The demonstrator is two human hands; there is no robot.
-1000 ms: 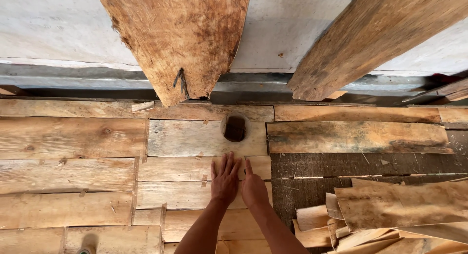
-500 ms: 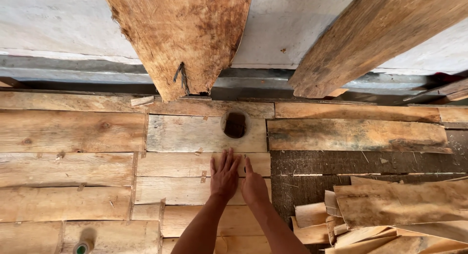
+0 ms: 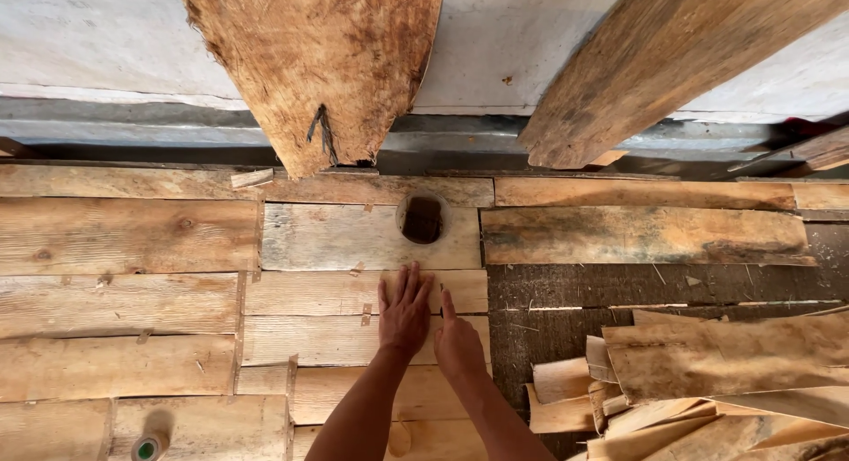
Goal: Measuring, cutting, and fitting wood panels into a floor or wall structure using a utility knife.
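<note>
On veneer strip (image 3: 354, 293): left hand (image 3: 405, 312), right hand (image 3: 457, 344) flat, empty; knot hole (image 3: 422, 219) ahead.

Open planks (image 3: 124, 302) left of hands; veneer pile (image 3: 707, 372) blocks right; leaning boards (image 3: 327, 63) ahead.

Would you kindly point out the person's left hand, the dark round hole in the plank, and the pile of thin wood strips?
left hand (image 3: 405, 312): head view, back of the hand.
dark round hole (image 3: 422, 219): head view, its dark middle.
pile of thin wood strips (image 3: 707, 364): head view, top broad strip.
</note>
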